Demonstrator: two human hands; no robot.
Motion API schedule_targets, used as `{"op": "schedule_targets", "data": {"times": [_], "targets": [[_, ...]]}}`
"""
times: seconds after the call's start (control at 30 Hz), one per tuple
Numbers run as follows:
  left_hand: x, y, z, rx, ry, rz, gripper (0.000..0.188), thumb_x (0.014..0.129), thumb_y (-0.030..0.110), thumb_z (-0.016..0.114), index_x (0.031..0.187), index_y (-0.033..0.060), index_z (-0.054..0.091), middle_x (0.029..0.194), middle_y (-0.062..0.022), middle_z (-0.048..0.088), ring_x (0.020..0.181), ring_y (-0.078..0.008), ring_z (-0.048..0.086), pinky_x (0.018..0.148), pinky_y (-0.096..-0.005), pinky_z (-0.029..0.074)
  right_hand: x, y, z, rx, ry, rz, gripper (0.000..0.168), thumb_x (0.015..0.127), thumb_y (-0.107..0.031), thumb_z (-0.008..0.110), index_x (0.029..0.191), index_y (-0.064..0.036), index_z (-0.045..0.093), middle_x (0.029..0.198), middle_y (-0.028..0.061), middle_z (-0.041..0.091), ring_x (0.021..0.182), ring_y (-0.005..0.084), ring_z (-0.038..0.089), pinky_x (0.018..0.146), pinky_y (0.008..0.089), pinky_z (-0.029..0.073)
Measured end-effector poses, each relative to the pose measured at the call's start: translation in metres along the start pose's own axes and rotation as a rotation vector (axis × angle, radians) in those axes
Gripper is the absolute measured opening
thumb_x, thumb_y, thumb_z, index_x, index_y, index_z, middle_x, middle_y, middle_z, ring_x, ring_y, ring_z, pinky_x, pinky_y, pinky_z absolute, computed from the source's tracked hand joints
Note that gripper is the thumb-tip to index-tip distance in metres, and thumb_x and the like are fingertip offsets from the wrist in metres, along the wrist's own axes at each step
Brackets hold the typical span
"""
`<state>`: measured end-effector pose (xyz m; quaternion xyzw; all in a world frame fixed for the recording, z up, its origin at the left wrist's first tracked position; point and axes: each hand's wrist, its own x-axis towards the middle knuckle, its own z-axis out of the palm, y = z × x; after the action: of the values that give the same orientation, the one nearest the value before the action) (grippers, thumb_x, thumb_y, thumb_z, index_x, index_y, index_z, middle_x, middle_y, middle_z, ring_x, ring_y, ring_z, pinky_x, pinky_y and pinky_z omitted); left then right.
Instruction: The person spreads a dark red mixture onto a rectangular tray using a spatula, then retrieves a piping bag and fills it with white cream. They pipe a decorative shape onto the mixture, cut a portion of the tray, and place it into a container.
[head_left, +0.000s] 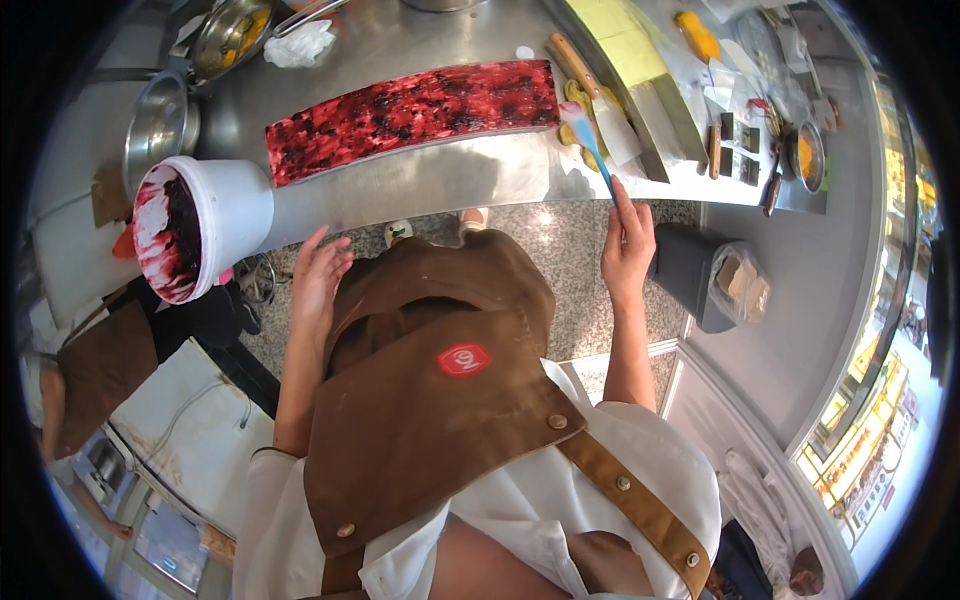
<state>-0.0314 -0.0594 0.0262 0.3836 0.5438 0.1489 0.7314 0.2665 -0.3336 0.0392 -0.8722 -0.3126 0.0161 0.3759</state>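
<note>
A blue spatula (585, 135) with a smeared tip is held by its handle in my right hand (628, 244), its tip beside the right end of a long red-coated slab (420, 112). The slab, dark red and glossy on top, lies on the steel worktop (360, 187). My left hand (319, 270) is raised with fingers apart at the worktop's front edge, holding nothing. Left of it a white plastic tub (240, 210) lies tilted with its mouth towards me, dark red filling inside. Right of the slab, a wooden-handled metal spatula (611, 124) rests by a yellow-green cloth (576, 94).
Steel bowls (157, 124) stand at the back left near crumpled white plastic (300, 43). Metal bars (664, 112) with pale yellow slabs (615, 37) lie at the right. A dark bin (686, 262) stands below the worktop. Another person's apron (112, 367) shows at far left.
</note>
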Motion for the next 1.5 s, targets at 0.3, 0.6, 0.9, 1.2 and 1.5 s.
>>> {"op": "schedule_targets", "data": {"times": [0.3,0.6,0.9,1.2,1.5], "targets": [[0.011,-0.009,-0.019,-0.047,0.006,-0.007,0.041,0.092,0.01,0.049,0.132,0.0047,0.041,0.11,-0.0127,0.061,0.088,-0.0158,0.059,0.08,-0.0292,0.049,-0.02,-0.022,0.006,-0.006,0.12,0.108,0.037,0.092,-0.001,0.05,0.127,-0.007,0.056,0.076,0.0035,0.045,0.066,0.0118,0.041,0.061,0.0239,0.038],[0.012,-0.009,-0.049,-0.161,-0.035,0.041,0.035,0.092,0.011,0.052,0.126,0.006,0.049,0.106,-0.0107,0.063,0.087,-0.015,0.06,0.081,-0.0288,0.049,0.029,-0.104,0.083,0.171,0.09,0.015,0.037,0.091,0.0,0.05,0.126,-0.007,0.056,0.075,0.0081,0.048,0.066,0.0166,0.046,0.063,0.0274,0.041],[-0.002,-0.018,-0.098,-0.27,-0.096,0.0,0.031,0.092,0.016,0.051,0.122,0.0068,0.053,0.105,-0.0065,0.061,0.088,-0.0131,0.058,0.082,-0.028,0.047,0.018,-0.301,0.132,0.44,-0.45,-0.342,0.039,0.088,0.002,0.051,0.126,-0.006,0.055,0.087,0.0121,0.058,0.071,0.0199,0.052,0.067,0.0283,0.044],[0.053,-0.036,-0.086,-0.07,-0.555,0.455,0.037,0.095,0.019,0.043,0.13,0.0054,0.044,0.122,-0.0096,0.054,0.114,-0.018,0.05,0.098,-0.0353,0.039,-0.022,-0.393,0.213,0.221,-0.45,-0.541,0.055,0.077,-0.012,0.065,0.127,0.001,0.046,0.089,0.0185,0.061,0.078,0.0357,0.061,0.07,0.0423,0.05],[0.007,0.022,-0.068,-0.656,-0.807,-0.4,0.058,0.09,0.033,0.045,0.138,0.0018,0.035,0.129,-0.016,0.047,0.109,-0.0233,0.049,0.098,-0.0361,0.037,-0.013,-0.225,0.123,0.203,-0.255,0.218,0.025,0.088,-0.009,0.056,0.111,-0.001,0.061,0.087,0.0146,0.068,0.074,0.0192,0.067,0.066,0.032,0.053]]}}
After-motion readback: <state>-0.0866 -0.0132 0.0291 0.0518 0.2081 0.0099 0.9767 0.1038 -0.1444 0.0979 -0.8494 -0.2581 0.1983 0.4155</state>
